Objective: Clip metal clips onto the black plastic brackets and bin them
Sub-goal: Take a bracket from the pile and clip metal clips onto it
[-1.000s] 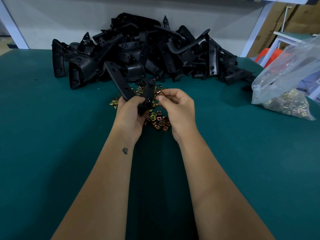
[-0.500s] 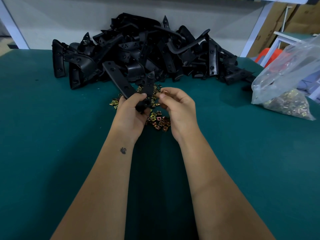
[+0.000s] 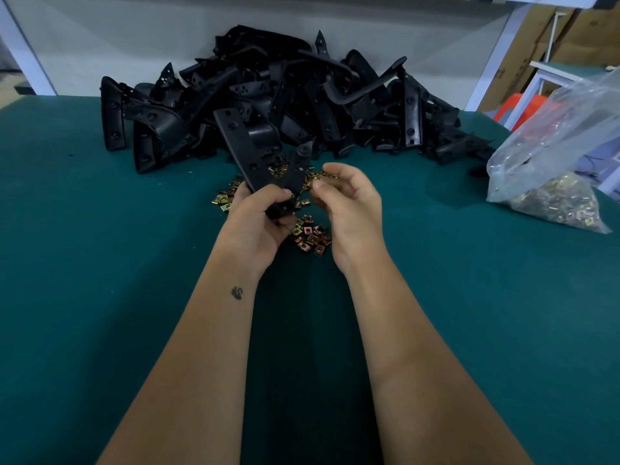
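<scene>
So the person's left hand [image 3: 258, 216] grips a V-shaped black plastic bracket [image 3: 260, 169] down at its bend, fingers curled round it, with the long flat arm pointing up-left and the shorter arm up toward the right, held up over the green felt tabletop [image 3: 100, 263]. The right hand [image 3: 349, 199] sits just beside the shorter arm with thumb and forefinger curled toward each other like a pinch; it probably has a clip in there, but nothing shows between the fingertips, so it can't really be told. Judging by that, the step in hand is sliding a clip onto the short arm. To do it well, the left hand should keep the bracket steady at the bend, and the clip's open side should go square onto the edge, lined up with one of the holes, then get pushed until it seats. Right underneath lies the loose scatter of small brass-coloured metal clips [image 3: 308, 234], handy for the next pick. Behind it is the big heap of black plastic brackets [image 3: 285, 95], close enough that the long arm could snag it if it tilts forward. Off to the right slumps a clear plastic bag of more clips [image 3: 553, 196], well apart. No bin in view, so where the finished ones go is unclear.
</scene>
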### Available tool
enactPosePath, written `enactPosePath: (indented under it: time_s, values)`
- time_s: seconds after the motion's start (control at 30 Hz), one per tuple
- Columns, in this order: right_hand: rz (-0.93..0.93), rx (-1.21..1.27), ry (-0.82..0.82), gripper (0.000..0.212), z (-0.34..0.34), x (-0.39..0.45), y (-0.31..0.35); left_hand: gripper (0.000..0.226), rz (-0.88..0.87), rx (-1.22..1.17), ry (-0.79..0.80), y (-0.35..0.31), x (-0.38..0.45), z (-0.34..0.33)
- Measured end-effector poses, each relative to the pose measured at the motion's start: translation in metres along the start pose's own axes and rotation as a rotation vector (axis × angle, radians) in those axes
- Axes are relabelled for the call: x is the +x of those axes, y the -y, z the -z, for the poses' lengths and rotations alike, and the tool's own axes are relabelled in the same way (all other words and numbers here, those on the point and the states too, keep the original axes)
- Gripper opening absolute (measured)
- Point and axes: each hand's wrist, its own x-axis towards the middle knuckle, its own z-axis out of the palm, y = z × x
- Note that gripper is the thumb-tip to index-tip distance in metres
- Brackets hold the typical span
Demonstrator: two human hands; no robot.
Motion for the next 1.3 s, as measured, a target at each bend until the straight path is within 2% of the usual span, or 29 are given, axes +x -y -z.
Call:
enactPosePath:
  time_s: [0.43, 0.6, 0.77, 1.03, 1.3]
  values:
    - [-0.121, 0.339, 0.057, 0.023, -0.0004, 0.0004, 0.0084, 0.032, -0.018, 0.092, 0.116, -0.0021, -0.0042, 0.0018]
    - [-0.166, 0.429, 0.040, 0.017, 0.0020, 0.0012, 0.0083, 0.032, -0.012, 0.103, 0.125, -0.0014, -0.0045, 0.0007]
    - [-0.166, 0.402, 0.007, 0.021, 0.0009, 0.0034, 0.0065, 0.032, -0.014, 0.161, 0.150, -0.0002, -0.0046, 0.0009]
    - [-0.164, 0.229, -0.042, 0.026, -0.0017, 0.0051, 0.0016, 0.036, -0.025, 0.247, 0.158, 0.0032, -0.0039, 0.0002]
    - [-0.178, 0.374, 0.047, 0.024, 0.0024, 0.0040, 0.0043, 0.037, -0.075, 0.209, 0.163, 0.0031, -0.0028, 0.0007]
